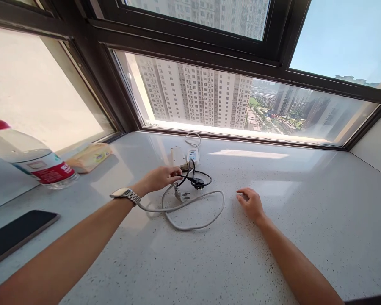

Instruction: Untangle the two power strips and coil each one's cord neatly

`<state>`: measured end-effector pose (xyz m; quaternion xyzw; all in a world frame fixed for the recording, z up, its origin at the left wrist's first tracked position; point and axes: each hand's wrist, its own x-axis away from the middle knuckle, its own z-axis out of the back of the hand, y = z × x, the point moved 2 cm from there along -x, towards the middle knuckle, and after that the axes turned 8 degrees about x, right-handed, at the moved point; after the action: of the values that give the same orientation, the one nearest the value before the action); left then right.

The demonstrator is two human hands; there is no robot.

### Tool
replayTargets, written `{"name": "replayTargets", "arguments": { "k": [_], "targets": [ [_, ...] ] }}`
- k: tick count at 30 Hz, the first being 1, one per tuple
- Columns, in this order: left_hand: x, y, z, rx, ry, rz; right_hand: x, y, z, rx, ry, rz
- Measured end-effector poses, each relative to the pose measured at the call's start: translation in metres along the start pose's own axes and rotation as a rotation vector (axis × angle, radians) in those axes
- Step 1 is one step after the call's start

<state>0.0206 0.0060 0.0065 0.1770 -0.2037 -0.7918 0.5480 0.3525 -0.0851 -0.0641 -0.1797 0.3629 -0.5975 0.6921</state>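
Observation:
My left hand (161,178), a metal watch on its wrist, is closed with its fingertips pinched on a thin black cable (186,177). The cable loops beside the hand, and its black plug (198,183) lies just to the right. Below is a white plug (181,195), whose white cable (206,226) makes a wide loop on the counter. Behind the hand sit a small white power strip (193,156) and a white box-like item (178,156). My right hand (251,204) rests on the counter right of the cables, fingers loosely bent and apart, holding nothing.
On the left, a large water bottle (34,159) with a red cap stands before a tissue pack (92,157). A dark phone (19,233) lies nearer me. The speckled white counter (190,271) runs back to a dark window frame (209,132).

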Motion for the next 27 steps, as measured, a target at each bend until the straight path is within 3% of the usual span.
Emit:
{"name": "replayTargets", "arguments": {
  "k": [5,10,12,15,18,22,27],
  "targets": [
    [0.015,0.007,0.006,0.179,0.175,0.042,-0.018,-0.021,0.001,-0.135,-0.003,-0.129],
    [0.020,0.014,0.004,0.311,0.176,0.062,-0.050,-0.074,-0.017,-0.028,-0.074,0.147],
    [0.021,0.013,0.001,0.380,0.161,0.059,-0.063,-0.088,-0.031,0.012,-0.130,0.169],
    [0.022,0.008,-0.006,0.459,0.171,0.054,-0.080,-0.096,-0.047,0.019,-0.287,0.058],
    [0.026,0.005,-0.015,0.482,0.170,0.067,-0.091,-0.103,-0.051,-0.170,-0.384,-0.099],
    [0.035,0.005,-0.025,0.487,0.191,0.054,-0.098,-0.123,-0.040,-0.364,-0.334,-0.167],
    [0.054,-0.003,-0.023,0.351,0.124,0.117,-0.104,-0.142,-0.024,-0.089,-0.256,-0.078]
  ]
}}
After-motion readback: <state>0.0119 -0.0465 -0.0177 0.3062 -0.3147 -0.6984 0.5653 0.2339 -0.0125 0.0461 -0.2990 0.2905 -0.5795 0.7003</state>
